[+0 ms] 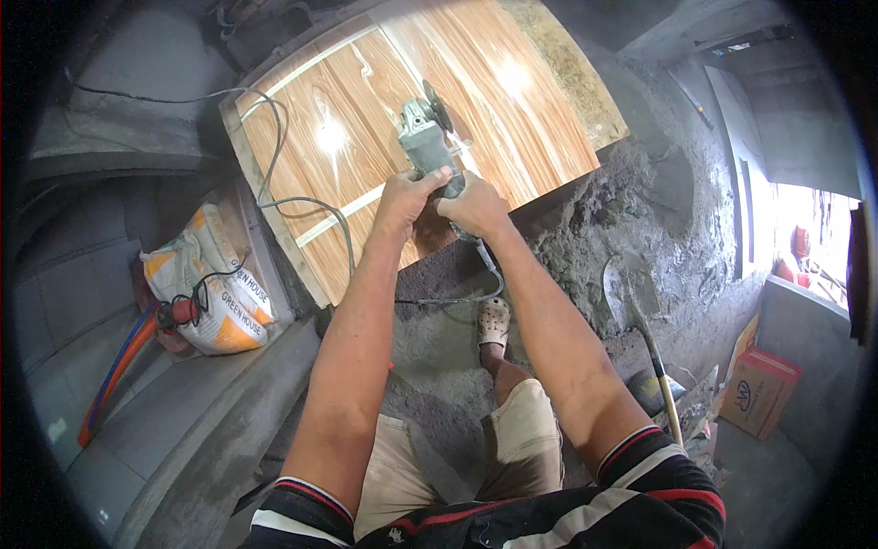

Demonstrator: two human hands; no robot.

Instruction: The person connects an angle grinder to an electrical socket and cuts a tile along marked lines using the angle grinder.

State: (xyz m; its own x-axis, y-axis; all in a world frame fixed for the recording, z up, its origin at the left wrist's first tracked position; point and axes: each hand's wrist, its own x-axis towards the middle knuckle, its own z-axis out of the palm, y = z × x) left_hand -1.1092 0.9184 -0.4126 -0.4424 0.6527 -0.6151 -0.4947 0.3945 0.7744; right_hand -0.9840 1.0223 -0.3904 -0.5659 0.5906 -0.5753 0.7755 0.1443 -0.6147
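Both my hands are wrapped round the body of an angle grinder [425, 146], held over glossy wood-patterned tiles [357, 146]. My left hand [403, 197] grips its left side with the thumb laid across the top. My right hand [477, 203] holds the rear part from the right. A dark disc stands on edge at the tool's far right, over or against the tile; whether it touches cannot be made out. The grinder's cord [489, 265] leaves the rear below my right hand and runs left beneath my forearm.
Left of the tiles lie white and orange sacks [224, 284] with a red, corded tool [176, 313] against them. Wet grey mortar [594, 229] covers the ground at right, with a shovel [631, 293] in it. A cardboard box [759, 392] stands further right. Black cord [274, 151] loops across the tiles.
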